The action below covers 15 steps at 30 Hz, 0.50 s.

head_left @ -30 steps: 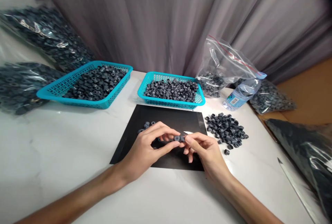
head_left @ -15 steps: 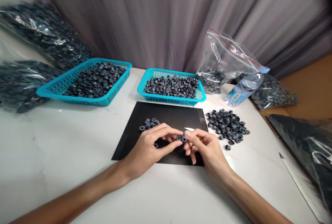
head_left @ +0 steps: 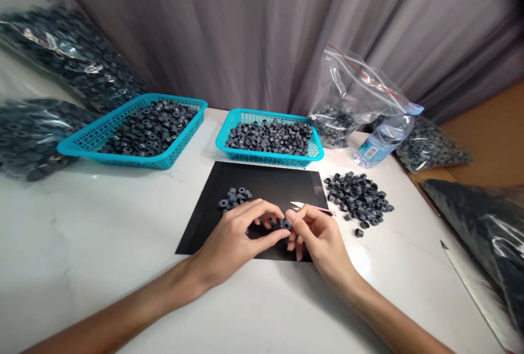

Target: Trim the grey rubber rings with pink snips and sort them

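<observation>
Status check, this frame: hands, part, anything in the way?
Left hand and right hand pinch grey rings together over black mat. Pink-handled blade just behind right hand.

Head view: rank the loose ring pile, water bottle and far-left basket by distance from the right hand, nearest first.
1. Loose ring pile, just right of the right hand.
2. Water bottle, back right.
3. Far-left basket, back left.

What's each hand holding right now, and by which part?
The left hand pinches a short row of dark rings by their sides; the right hand grips a pink-handled blade by its handle.
</observation>
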Tool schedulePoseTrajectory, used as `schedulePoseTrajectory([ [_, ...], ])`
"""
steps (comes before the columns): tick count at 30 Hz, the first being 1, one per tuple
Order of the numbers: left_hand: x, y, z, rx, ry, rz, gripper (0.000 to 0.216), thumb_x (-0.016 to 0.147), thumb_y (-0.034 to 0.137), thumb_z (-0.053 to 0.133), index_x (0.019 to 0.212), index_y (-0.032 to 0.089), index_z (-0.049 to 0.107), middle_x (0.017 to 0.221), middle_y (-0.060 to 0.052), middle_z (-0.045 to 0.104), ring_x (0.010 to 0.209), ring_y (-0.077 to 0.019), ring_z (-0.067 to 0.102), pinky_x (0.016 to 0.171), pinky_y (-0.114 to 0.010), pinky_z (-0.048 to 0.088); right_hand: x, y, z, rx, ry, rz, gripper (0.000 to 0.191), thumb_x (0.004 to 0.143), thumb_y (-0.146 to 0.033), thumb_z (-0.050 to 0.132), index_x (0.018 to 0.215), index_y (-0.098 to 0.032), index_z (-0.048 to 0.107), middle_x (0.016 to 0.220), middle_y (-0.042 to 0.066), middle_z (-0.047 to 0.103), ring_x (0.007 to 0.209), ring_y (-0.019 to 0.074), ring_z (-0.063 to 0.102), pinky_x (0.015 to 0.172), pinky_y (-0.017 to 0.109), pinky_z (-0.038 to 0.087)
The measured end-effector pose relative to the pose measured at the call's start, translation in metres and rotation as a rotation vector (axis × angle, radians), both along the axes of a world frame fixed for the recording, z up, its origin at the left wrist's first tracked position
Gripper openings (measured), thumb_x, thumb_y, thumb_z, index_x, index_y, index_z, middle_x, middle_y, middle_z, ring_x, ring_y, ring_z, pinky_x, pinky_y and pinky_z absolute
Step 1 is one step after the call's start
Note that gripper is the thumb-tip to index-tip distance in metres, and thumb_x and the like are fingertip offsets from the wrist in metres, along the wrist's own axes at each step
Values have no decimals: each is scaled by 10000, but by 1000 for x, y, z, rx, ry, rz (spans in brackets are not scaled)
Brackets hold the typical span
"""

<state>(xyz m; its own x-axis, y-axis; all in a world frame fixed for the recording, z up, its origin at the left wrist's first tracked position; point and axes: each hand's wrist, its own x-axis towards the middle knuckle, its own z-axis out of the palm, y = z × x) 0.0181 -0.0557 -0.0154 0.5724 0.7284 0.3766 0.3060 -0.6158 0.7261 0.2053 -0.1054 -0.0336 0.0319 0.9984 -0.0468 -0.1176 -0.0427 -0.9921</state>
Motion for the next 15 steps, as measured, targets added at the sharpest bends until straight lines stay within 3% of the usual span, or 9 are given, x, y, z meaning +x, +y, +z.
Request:
schedulePoseTrajectory([
  [9,3,-2,4,227,153,-23,100,968,271,672,940,185,631,827,15,643,773,-152,620,782,-295,468,-3,-7,0,-17,-124,-22,438,929,-613,637,784,-228,489,575,-69,490,501,103,472,491,224,380],
  [12,6,-3,4,145,139,-9,125,977,283,650,901,185,647,820,8,643,779,-157,615,778,-302,474,-4,-9,0,-12,-165,-13,442,926,-600,650,763,-235,462,592,-71,458,516,106,442,498,231,362],
  [15,6,0,4,-152,66,-9,120,957,320,672,936,204,693,837,11,679,773,-148,626,725,-278,483,-3,-9,2,14,-222,-15,428,982,-578,571,754,-232,464,606,-57,473,532,113,455,511,240,371],
])
